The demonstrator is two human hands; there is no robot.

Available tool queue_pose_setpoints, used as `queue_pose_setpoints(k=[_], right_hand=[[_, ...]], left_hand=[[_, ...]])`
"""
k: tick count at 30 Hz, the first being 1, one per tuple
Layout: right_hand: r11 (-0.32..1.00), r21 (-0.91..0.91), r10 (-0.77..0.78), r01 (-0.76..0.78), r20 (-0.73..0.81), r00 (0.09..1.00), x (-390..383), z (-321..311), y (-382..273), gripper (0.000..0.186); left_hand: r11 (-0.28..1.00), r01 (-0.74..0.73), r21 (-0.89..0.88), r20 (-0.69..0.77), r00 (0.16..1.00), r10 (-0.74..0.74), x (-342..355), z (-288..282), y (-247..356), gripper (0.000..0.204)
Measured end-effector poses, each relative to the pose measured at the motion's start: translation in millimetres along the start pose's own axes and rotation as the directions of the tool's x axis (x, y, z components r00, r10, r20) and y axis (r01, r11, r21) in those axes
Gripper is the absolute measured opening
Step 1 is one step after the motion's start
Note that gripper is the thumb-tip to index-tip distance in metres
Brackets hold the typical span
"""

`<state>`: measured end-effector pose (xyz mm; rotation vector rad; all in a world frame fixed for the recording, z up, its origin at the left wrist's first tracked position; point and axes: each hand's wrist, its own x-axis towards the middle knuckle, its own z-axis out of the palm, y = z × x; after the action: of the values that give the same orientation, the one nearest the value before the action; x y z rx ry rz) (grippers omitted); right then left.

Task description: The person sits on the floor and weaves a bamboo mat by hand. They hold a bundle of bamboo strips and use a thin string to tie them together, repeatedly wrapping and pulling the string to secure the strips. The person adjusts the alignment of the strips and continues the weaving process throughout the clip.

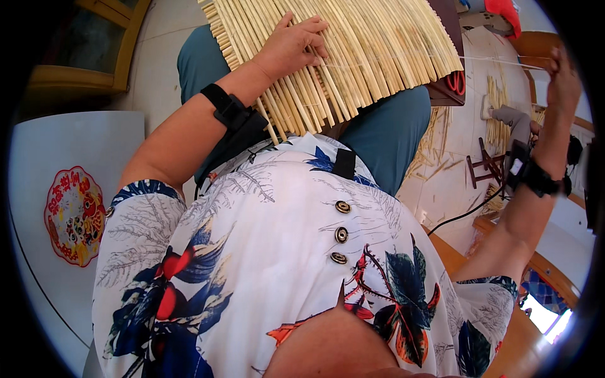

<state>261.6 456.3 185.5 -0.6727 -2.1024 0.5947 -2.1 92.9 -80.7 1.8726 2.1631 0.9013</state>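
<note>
A mat of pale straw-coloured stalks [372,44], laid side by side, spreads over my lap and a dark table. My left hand [293,44] rests on its left part with fingers spread, pressing on the stalks. A thin whitish thread [498,60] runs from the mat out to the right, pulled taut. At the far right my right hand [563,79] is raised, its fingers closed on that thread. The fingertips there are small and partly blurred. Along the near edge, several stalk ends stick out unevenly.
A red cord [455,83] hangs at the corner of the dark table [449,28]. Loose stalks [435,145] litter the floor beside a folding stool [485,165] and another person's leg [518,120]. A pale cabinet [120,164] stands at left; a black cable [466,216] loops near my right arm.
</note>
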Motion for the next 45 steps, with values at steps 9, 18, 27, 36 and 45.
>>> queue_pose_setpoints(k=[9, 18, 27, 36, 45], right_hand=[[0.979, 0.178, -0.201, 0.099, 0.770, 0.605, -183.5, 187.9, -82.3, 0.012], [0.890, 0.207, -0.429, 0.407, 0.683, 0.591, -263.1, 223.0, -64.4, 0.006], [0.816, 0.205, -0.522, 0.541, 0.663, 0.537, -274.4, 222.6, -65.6, 0.012], [0.778, 0.207, -0.552, 0.593, 0.676, 0.488, -270.4, 225.4, -59.4, 0.012], [0.825, 0.263, -0.533, 0.500, 0.657, 0.534, -273.2, 226.1, -53.5, 0.009]], left_hand=[[1.000, 0.010, 0.001, -0.029, 1.000, -0.010, -3.9, -0.9, -2.2, 0.011], [1.000, -0.005, 0.003, -0.056, 0.998, 0.005, -2.5, 2.0, -1.5, 0.012], [1.000, -0.026, 0.005, -0.059, 0.998, 0.027, -4.8, 1.2, -2.4, 0.010], [0.999, -0.036, 0.005, -0.024, 0.999, 0.036, -4.5, -2.6, -2.4, 0.017], [0.995, -0.096, -0.007, 0.094, 0.991, 0.096, -6.1, -12.8, -11.4, 0.044]])
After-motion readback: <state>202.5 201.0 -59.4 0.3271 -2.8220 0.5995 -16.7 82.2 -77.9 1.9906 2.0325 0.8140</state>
